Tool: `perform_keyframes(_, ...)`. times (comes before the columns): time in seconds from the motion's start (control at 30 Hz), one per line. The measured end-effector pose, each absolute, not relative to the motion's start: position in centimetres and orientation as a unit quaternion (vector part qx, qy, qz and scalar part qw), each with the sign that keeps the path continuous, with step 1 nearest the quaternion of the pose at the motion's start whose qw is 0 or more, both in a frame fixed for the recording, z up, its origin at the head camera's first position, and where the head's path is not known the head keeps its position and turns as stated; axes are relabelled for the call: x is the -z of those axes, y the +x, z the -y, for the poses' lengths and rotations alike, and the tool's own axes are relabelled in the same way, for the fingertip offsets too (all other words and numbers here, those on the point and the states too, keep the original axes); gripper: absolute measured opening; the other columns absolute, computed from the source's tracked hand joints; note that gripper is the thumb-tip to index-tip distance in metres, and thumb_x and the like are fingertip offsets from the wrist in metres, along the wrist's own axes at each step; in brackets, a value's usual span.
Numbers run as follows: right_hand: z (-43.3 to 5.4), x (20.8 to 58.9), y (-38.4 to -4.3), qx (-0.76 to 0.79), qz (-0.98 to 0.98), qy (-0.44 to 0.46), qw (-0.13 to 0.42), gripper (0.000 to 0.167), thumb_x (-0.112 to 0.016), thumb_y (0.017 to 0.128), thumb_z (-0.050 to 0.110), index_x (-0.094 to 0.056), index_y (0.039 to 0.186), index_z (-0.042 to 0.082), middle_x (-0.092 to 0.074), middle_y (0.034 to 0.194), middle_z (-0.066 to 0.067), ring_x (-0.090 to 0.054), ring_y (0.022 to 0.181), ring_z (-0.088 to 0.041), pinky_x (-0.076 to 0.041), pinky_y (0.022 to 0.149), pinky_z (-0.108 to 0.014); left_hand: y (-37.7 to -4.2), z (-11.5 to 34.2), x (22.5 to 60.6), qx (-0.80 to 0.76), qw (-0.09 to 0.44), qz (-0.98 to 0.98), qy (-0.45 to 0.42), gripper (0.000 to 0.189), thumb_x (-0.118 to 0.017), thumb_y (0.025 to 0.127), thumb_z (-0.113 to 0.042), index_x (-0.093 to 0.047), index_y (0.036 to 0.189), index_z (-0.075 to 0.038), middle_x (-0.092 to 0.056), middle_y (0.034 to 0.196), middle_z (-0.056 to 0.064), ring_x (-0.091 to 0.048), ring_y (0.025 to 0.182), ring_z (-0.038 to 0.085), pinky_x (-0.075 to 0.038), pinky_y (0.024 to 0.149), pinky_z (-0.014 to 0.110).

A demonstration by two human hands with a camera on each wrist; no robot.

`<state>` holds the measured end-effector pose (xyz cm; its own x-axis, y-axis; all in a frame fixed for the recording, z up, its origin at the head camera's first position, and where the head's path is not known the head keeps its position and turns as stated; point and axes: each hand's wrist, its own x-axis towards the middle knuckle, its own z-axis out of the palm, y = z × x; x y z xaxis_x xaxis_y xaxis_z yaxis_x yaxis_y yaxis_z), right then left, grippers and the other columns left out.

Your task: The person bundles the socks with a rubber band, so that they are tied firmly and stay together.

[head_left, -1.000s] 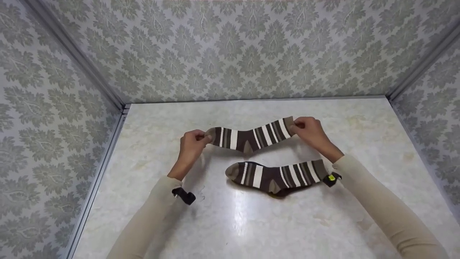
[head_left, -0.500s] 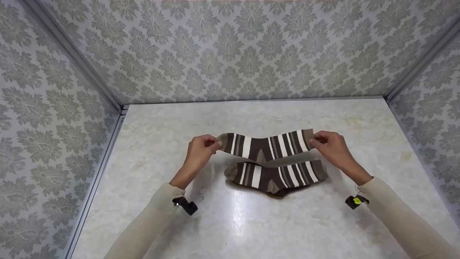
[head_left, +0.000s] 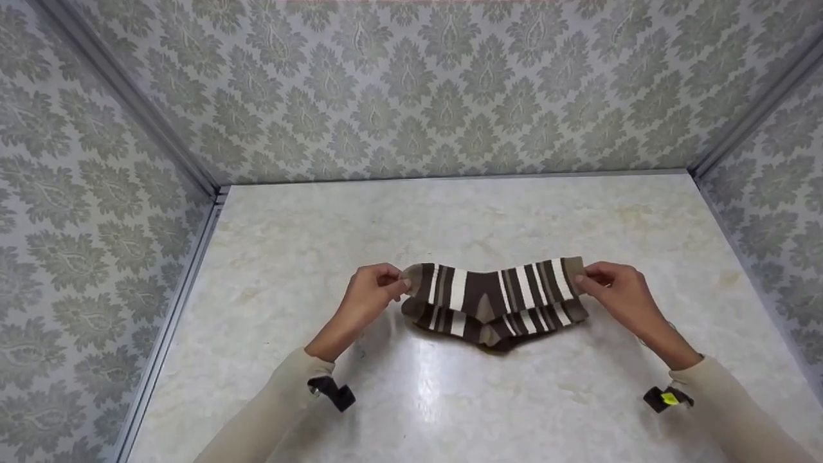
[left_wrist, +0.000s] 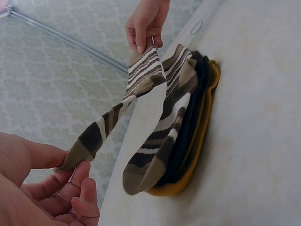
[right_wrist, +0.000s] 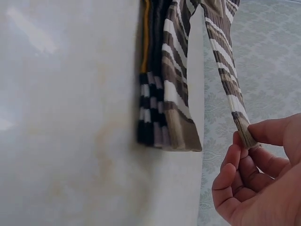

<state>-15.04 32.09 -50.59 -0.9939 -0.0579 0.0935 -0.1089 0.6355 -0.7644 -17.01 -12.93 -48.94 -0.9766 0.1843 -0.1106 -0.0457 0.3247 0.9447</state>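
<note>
A brown sock with white stripes (head_left: pixel 479 283) hangs stretched sideways between both hands. My left hand (head_left: pixel 375 289) pinches its tan toe between thumb and fingers. At the other end, my right hand (head_left: pixel 616 286) pinches the tan cuff. Just under it lies a stack of socks, topped by a matching striped sock (left_wrist: pixel 155 141). In the left wrist view, dark socks (left_wrist: pixel 188 134) and a mustard-yellow sock (left_wrist: pixel 176 188) show lower in that stack. The right wrist view shows checkered cuffs (right_wrist: pixel 153 110) on the lower socks. From the head view, the held sock covers part of the stack.
The stack rests on a pale marbled table (head_left: pixel 308 225). Patterned wall panels (head_left: pixel 443 96) rise behind the table and along both sides. Metal frame strips (head_left: pixel 170 321) run along the table's left edge.
Both hands have moved toward the person and to the right, carrying the striped sock from behind the stack to partly over it. The stack stays put.
</note>
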Motion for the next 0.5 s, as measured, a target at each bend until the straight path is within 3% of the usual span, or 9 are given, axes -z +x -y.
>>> perform_keyframes(0.23,-33.0,52.0,-13.4,-0.44,0.897,0.037,-0.009,0.017,-0.078,0.105,0.019,-0.082,0.112,0.004,-0.079,0.098,-0.009,-0.07,0.085,-0.016,-0.054,0.07,-0.024,-15.7,12.7,50.2,-0.594,0.128,-0.794,0.039,0.009,-0.075,0.102,-0.009,-0.076,0.095,-0.003,-0.076,0.083,0.005,-0.068,0.078,0.021,-0.049,0.071,0.03)
perform_keyframes(0.5,-33.4,53.2,-13.6,-0.429,0.902,0.028,-0.041,0.02,-0.08,0.104,0.023,-0.082,0.11,0.004,-0.079,0.098,-0.008,-0.067,0.082,-0.014,-0.051,0.066,-0.027,-15.3,12.7,51.8,-0.585,0.153,-0.797,0.021,0.009,-0.075,0.102,-0.009,-0.076,0.098,-0.002,-0.078,0.087,0.005,-0.072,0.083,0.029,-0.054,0.073,0.037)
